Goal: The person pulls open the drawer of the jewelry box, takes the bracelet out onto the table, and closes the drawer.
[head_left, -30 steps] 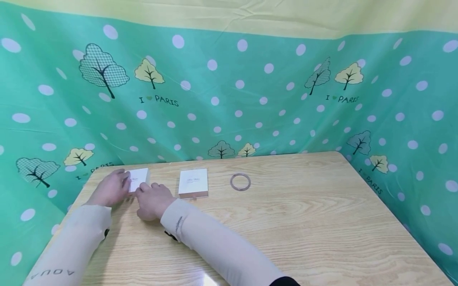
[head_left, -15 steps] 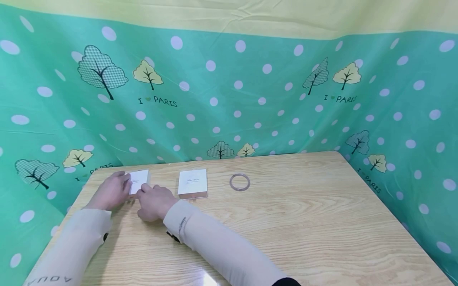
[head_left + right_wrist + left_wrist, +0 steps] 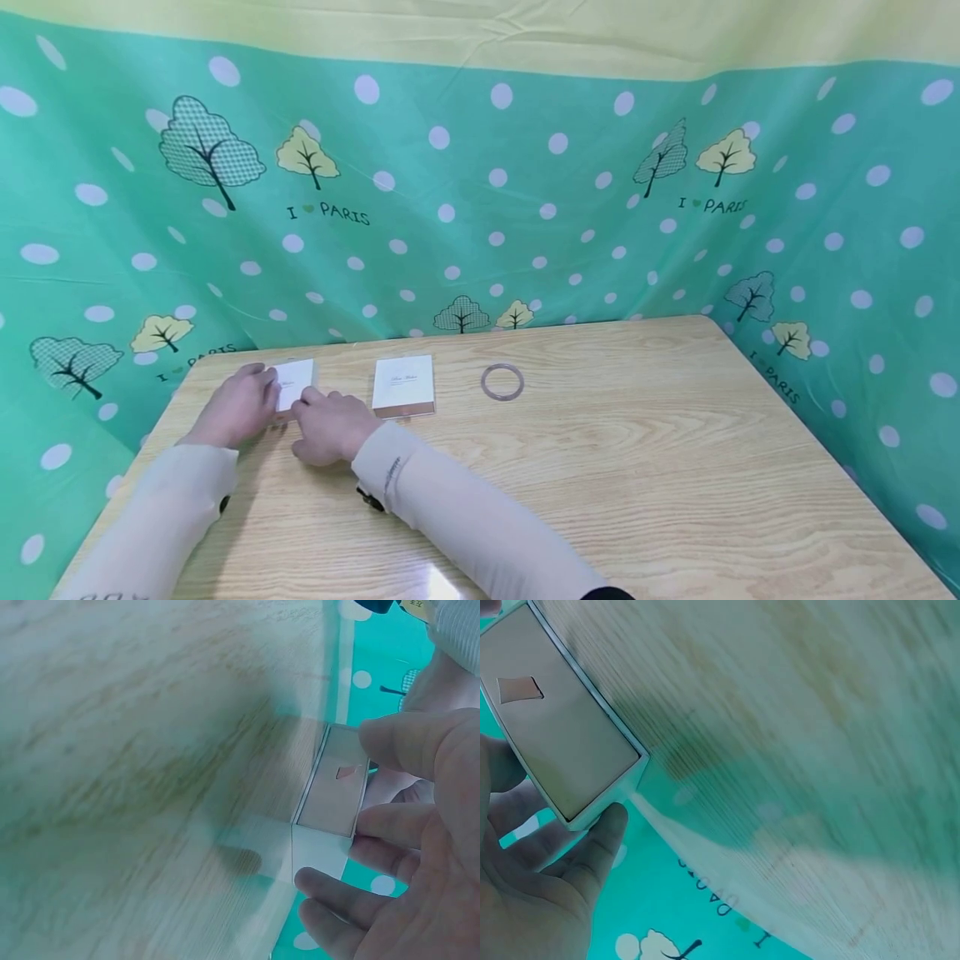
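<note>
In the head view, a flat white box (image 3: 295, 382) with script lettering lies at the table's back left. My left hand (image 3: 236, 406) grips its left side; in the left wrist view, the fingers (image 3: 604, 840) reach around the box's edge. My right hand (image 3: 330, 427) holds the right side, with curled fingers. From the right wrist, the thumb (image 3: 397, 742) is at the box's upper edge and the other fingers lie along its side. The box's pinkish-tan front (image 3: 562, 727) bears a small tab. Part of the box's left side is hidden by my left hand.
A second, matching white box (image 3: 403, 383) lies to the right of my right hand. Further right is a pinkish-purple bangle (image 3: 502, 398), flat on the wooden table (image 3: 675, 450). A green dotted curtain (image 3: 480, 208) hangs behind and along both sides.
Both hands have shifted the left box slightly towards me and to the right. The second box and the bangle stay in place; the head view has moved a little.
</note>
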`<act>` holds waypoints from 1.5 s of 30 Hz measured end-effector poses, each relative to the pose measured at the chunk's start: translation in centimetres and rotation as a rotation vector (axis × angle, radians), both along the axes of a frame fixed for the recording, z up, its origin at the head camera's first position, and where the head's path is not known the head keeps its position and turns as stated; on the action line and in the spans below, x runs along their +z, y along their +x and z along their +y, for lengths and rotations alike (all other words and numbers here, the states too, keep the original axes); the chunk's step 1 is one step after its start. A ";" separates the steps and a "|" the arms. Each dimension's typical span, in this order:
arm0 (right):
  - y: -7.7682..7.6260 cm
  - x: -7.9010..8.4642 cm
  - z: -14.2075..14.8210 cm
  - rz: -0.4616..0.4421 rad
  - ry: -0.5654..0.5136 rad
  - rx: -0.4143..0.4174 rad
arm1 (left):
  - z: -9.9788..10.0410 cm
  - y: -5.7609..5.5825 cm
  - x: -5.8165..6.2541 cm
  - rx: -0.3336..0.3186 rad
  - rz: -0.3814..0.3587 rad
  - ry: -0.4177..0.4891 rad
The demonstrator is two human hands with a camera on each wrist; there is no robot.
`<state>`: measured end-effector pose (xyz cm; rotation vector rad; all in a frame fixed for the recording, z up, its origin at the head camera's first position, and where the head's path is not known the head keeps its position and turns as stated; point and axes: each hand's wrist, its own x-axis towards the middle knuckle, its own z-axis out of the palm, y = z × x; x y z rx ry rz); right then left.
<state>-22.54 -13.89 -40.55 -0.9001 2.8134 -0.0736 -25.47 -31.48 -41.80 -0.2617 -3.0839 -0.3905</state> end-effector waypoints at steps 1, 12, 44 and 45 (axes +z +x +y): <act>0.0 0.0 0.1 0.000 0.001 0.001 | 0.1 0.0 0.0 0.001 0.002 0.001; 0.2 -0.1 1.0 -0.014 -0.046 0.001 | 0.9 0.5 0.2 -0.043 0.046 -0.027; 1.5 -0.4 2.0 -0.016 -0.065 -0.001 | 2.2 1.9 0.1 -0.043 0.063 -0.004; 1.5 -0.4 2.1 -0.015 -0.064 0.002 | 2.2 2.0 0.2 -0.042 0.065 -0.004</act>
